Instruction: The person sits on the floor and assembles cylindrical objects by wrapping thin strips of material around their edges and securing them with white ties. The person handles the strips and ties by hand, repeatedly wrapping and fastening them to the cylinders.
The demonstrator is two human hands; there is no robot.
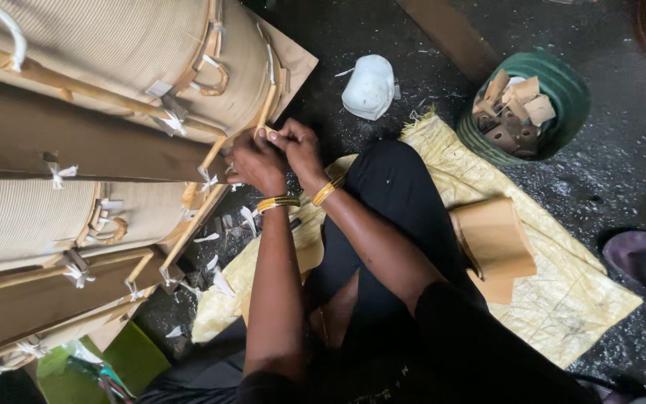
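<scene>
Where the person sits cross-legged, a yellow woven mat (562, 299) covers the dark floor (622, 157), a folded brown sheet (495, 239) lying near its right edge. Left hand (257, 162) and right hand (298, 147), wrists bangled, meet with fingers pinched on a thin wooden strip (263, 112) against the ribbed coil (114, 45). Beyond stand a white cap (369, 86) and a green basket (562, 86).

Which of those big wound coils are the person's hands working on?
The top coil: both the left hand and right hand touch its wooden strip; the lower coil is untouched.
</scene>
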